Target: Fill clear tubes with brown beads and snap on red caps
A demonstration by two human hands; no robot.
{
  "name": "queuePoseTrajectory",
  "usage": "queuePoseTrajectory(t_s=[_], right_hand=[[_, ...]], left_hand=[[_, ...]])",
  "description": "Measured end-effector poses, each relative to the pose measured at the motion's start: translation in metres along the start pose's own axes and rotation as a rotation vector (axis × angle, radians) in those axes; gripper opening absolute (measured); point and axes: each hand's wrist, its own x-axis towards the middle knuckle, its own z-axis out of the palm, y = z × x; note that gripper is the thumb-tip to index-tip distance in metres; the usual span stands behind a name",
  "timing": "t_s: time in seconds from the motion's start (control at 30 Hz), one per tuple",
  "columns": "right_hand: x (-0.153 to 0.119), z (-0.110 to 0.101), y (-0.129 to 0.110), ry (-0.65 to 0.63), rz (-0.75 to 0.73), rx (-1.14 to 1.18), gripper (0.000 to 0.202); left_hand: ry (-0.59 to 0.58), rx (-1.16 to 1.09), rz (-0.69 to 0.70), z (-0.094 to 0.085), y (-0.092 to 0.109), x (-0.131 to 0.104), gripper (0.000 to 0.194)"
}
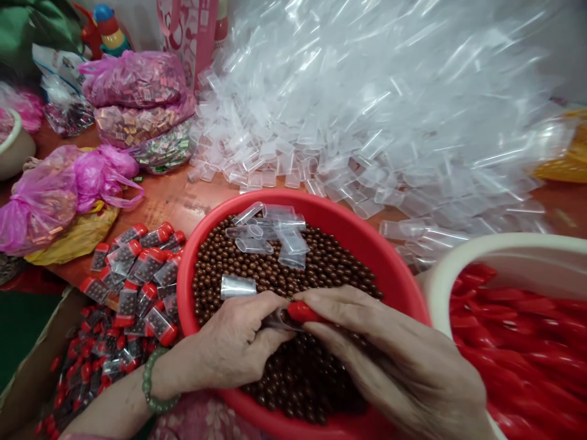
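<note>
Over a red basin point(403, 256) of small brown balls point(339, 256), both hands meet at one small container. My left hand point(229, 339), with a green bead bracelet point(149, 388) on its wrist, is closed around a clear plastic tube point(277, 319). My right hand point(389, 351) pinches a red cap point(304, 312) at the tube's right end; the fingers partly hide the join, so I cannot tell how far it is seated. Several clear tubes point(293, 241) lie on the balls, and a shinier tube point(238, 286) rests just beyond my left hand.
Filled, red-capped containers point(147, 269) lie left of the basin, with more in a cardboard box point(32, 360). A large heap of clear tubes point(367, 110) rises behind. At right stands a white tub point(440, 293) of red caps point(518, 348). Pink bags point(137, 79) sit back left.
</note>
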Motion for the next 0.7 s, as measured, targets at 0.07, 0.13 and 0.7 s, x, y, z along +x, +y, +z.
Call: queuePoseTrajectory(t_s=[0.07, 0.13, 0.7], right_hand=[[0.0, 0.001, 0.001, -0.035, -0.045, -0.032, 0.042], [-0.001, -0.002, 0.007, -0.053, -0.119, -0.043, 0.046], [0.003, -0.014, 0.003, -0.134, -0.18, -0.199, 0.029]], left_hand=[[-0.013, 0.025, 0.0, 0.0, -0.002, -0.001, 0.015], [-0.03, 0.011, -0.009, -0.001, -0.002, -0.002, 0.013], [-0.033, -0.029, -0.045, -0.005, -0.002, -0.002, 0.012]])
